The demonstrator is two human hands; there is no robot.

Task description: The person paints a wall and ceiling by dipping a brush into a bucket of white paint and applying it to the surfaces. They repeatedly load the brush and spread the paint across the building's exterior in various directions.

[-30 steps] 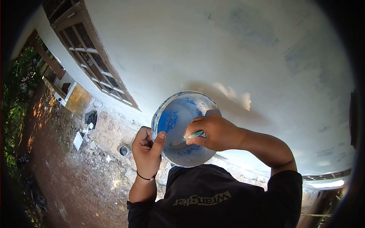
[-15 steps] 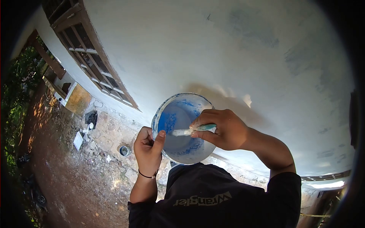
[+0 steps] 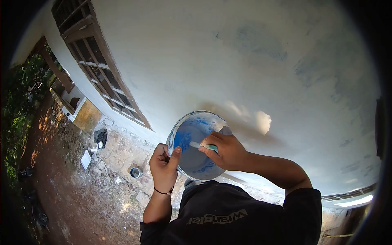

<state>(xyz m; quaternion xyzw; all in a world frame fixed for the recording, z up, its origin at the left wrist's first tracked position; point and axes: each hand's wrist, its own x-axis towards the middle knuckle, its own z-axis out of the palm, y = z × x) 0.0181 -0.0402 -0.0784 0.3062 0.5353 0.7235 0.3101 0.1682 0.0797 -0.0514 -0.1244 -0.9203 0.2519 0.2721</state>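
Left hand (image 3: pixel 164 168) closed on the rim of the blue-stained bucket (image 3: pixel 198 163), thumb over the edge; bucket is held in front of the dark shirt (image 3: pixel 228 212), near the pale wall (image 3: pixel 175 77). Right hand (image 3: pixel 226 151) grips a brush (image 3: pixel 210 147) in a narrow pinch around its green-and-white handle, bristle end pointing into the bucket's mouth.

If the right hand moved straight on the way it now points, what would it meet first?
The brush in the right hand would probably meet the inner wall of the bucket near the left thumb; depth is unclear.
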